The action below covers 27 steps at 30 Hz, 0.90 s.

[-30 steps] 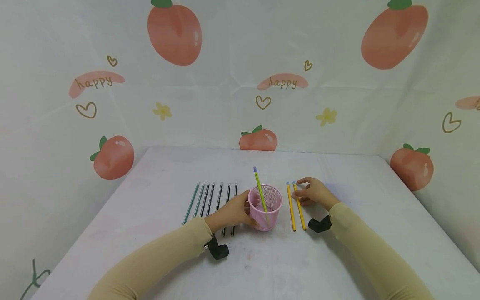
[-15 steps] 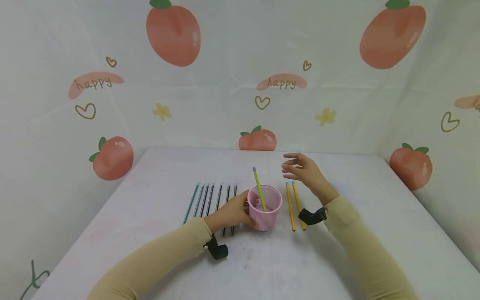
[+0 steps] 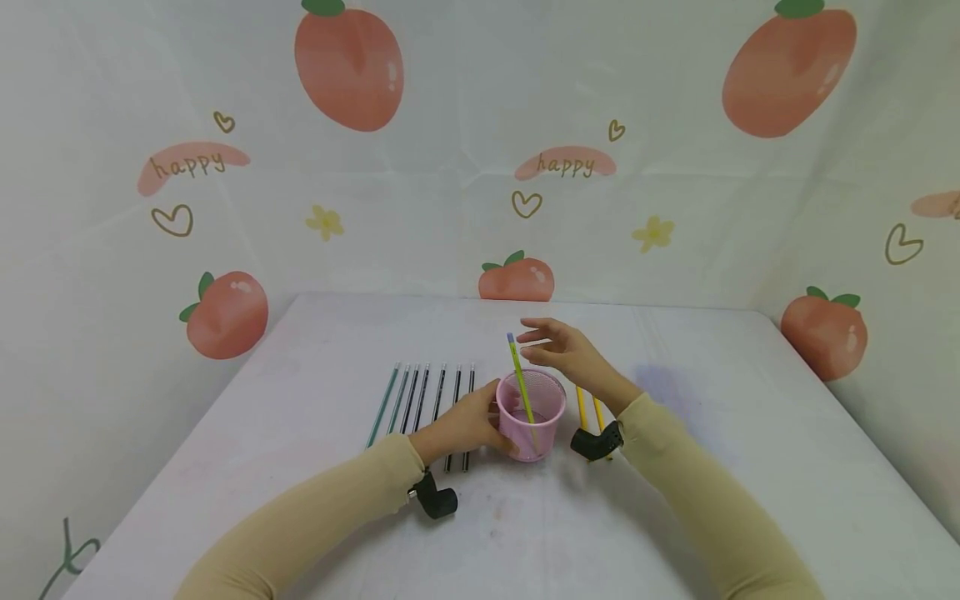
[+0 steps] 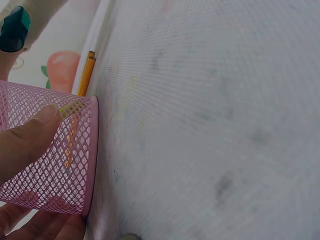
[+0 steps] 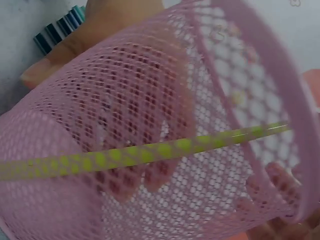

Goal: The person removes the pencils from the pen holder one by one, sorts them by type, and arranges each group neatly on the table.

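A pink mesh pencil cup (image 3: 534, 442) stands upright on the table, gripped around its left side by my left hand (image 3: 463, 423). In the left wrist view the thumb (image 4: 32, 142) presses the mesh while other fingers wrap beneath in that view. One lime-green pencil (image 3: 521, 379) leans inside the cup, its purple end up above the rim. My right hand (image 3: 566, 354) hovers just right of that end, fingers spread and holding nothing. Below its wrist lie two yellow pencils (image 3: 581, 407), partly covered by the black wrist camera. The cup (image 5: 145, 100) fills most of the right wrist view.
Several teal and black pencils (image 3: 415, 400) lie side by side left of the cup, partly hidden by the left hand and forearm. A white cloth backdrop (image 3: 420, 192) with printed fruit rises behind the white table (image 3: 495, 550).
My right hand has lifted away from the yellow pencils and moved left to the green pencil's top. The left hand and cup have stayed in place.
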{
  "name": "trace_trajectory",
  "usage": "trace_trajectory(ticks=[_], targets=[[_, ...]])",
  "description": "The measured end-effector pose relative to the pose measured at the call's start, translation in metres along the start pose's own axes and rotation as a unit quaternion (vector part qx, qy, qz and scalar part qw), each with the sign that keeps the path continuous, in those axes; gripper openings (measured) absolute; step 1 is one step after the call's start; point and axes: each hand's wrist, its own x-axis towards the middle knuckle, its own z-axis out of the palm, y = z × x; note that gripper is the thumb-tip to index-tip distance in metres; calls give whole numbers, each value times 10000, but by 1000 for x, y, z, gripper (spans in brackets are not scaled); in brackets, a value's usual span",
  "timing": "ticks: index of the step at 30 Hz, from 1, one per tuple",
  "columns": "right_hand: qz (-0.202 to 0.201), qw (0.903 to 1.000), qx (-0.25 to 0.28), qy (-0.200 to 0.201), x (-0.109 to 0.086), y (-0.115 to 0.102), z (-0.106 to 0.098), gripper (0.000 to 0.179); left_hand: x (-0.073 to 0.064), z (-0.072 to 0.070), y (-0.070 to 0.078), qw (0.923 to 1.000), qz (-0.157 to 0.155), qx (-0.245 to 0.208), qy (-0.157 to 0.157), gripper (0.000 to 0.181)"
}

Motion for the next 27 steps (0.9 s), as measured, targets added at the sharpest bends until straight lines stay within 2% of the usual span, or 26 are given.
trace_trajectory(ticks=[6,13,21,27], targets=[[53,9993,-222,-311,1,9,5,45,0,-1,1,9999,-14,110,2,92],[81,9989,-291,-358,1,10,10,42,0,-1,2,9998,-68,201,20,94],[45,9994,-253,-232,2,10,12,40,0,-1,2,9998,-33,187,26,94],[-113,9996,-242,88,1,6,9,34,-1,-1,3,9999,-3,131,22,92]])
